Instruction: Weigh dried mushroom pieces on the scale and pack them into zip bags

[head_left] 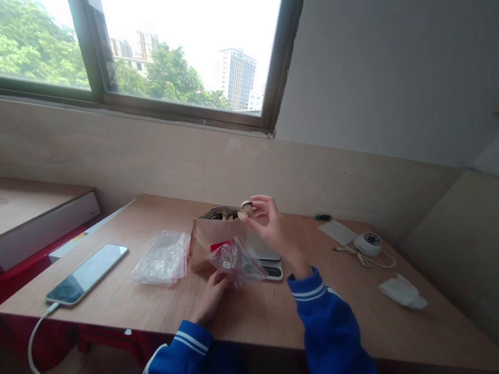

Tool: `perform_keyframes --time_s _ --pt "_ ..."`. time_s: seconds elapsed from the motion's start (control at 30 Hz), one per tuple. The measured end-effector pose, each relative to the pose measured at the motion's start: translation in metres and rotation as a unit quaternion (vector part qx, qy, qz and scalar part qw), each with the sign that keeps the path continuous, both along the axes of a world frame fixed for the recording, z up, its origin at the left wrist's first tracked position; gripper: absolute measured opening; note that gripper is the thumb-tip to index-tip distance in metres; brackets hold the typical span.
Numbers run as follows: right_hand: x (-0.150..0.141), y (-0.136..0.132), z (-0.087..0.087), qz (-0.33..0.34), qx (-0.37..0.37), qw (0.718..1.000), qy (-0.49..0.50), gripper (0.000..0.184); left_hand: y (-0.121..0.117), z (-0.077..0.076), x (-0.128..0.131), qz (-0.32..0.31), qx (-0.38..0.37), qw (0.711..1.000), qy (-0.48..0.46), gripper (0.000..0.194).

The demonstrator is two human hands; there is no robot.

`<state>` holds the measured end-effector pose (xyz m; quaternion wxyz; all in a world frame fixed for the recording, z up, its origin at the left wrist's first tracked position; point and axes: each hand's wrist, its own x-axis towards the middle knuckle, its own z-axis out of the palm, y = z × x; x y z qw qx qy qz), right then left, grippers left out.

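My right hand (267, 221) is raised over the right edge of an open brown paper bag (208, 245). Between its thumb and fingers is a small pale-brown piece with a dark edge that looks like a dried mushroom (246, 207). Similar pieces (226, 216) show in the bag's mouth. My left hand (214, 290) is closed on the lower edge of a clear zip bag (237, 261) with a red patch, in front of the paper bag. Behind the zip bag a kitchen scale (272, 270) is partly hidden. Left of the paper bag lies a stack of clear zip bags (164, 257).
A phone (87, 275) with a white cable lies at the table's left. On the right are a white dome camera (367, 243) with its cable, a crumpled white packet (403, 292), a paper sheet (337, 232) and a dark green object (323, 217). Another table (10, 211) stands left.
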<state>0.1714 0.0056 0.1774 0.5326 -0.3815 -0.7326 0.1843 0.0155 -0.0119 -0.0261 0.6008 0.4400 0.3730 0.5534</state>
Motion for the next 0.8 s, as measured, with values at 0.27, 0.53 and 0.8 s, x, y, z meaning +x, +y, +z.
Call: perform_keyframes --time_s 0.27,0.53,0.8 --pt "-0.045 0.025 -0.008 0.007 0.11 0.967 -0.228 0.023 -0.005 0.005 0.0 -0.007 -0.011 1.0 -0.017 0.035" --pt "-0.042 0.025 -0.015 -0.015 0.115 0.959 -0.258 0.043 -0.003 0.004 -0.001 0.008 -0.017 1.0 0.004 0.036" --pt "-0.01 -0.026 -0.076 -0.168 0.022 0.985 -0.005 0.033 -0.005 0.006 -0.004 0.017 0.006 1.0 -0.011 0.03"
